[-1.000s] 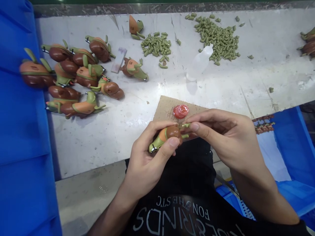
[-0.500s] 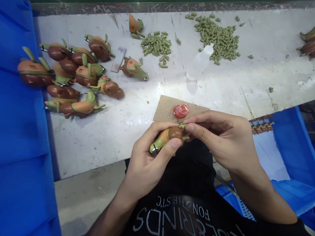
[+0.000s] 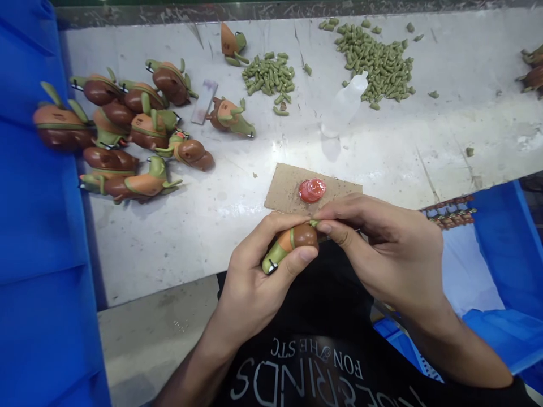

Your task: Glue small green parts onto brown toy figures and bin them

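A turtle-like figure (image 3: 304, 237) with a green head, orange middle and brown shell is gripped between the thumb and fingers of my left hand (image 3: 258, 277). Its head points down and to the left. My right hand (image 3: 390, 249) pinches a small green piece (image 3: 314, 223) against the figure's brown end. Just beyond both hands, a glossy red blob (image 3: 312, 190) sits on a piece of cardboard (image 3: 280, 189).
Similar figures (image 3: 146, 130) lie at the left of the white table (image 3: 190, 243). Two heaps of green pieces (image 3: 271, 74) and a translucent bottle (image 3: 343, 104) are farther back. Blue bins (image 3: 38, 226) stand left and right; the right one (image 3: 504, 243) has figures along its edge.
The held figure has turned a little, and its lower green limb is now hidden. My right fingertips have shifted slightly left with the green piece.
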`<state>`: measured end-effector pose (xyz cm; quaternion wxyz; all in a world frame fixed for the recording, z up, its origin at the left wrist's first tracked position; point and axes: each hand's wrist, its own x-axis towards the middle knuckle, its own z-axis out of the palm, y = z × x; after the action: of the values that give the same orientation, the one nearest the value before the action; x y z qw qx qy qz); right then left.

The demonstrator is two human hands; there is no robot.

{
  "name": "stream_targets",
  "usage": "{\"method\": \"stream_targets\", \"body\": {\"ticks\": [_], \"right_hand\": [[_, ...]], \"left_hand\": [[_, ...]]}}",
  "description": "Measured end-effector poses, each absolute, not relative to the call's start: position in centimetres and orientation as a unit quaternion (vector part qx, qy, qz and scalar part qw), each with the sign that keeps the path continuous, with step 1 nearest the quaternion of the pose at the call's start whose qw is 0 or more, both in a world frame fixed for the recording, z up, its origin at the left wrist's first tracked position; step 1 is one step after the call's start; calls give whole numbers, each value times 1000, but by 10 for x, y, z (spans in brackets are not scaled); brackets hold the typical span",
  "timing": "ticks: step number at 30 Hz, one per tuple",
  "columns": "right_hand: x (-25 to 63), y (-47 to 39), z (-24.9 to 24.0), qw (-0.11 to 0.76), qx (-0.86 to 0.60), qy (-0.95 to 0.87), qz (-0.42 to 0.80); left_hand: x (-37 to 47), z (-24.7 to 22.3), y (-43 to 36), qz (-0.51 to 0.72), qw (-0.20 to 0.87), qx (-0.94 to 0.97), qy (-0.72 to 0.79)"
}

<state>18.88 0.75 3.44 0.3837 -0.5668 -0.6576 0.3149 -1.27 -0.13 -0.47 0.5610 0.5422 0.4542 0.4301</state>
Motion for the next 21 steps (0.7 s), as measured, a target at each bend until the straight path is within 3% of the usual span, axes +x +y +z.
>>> {"method": "stream_targets", "body": {"ticks": [14, 21], "right_hand": [[188, -2, 30, 432, -506, -695, 273], [201, -13, 32, 446, -478, -686, 320]], "left_hand": [[-13, -12, -4, 453, 495, 614, 415], [-12, -4, -12, 388, 481, 627, 474]]}}
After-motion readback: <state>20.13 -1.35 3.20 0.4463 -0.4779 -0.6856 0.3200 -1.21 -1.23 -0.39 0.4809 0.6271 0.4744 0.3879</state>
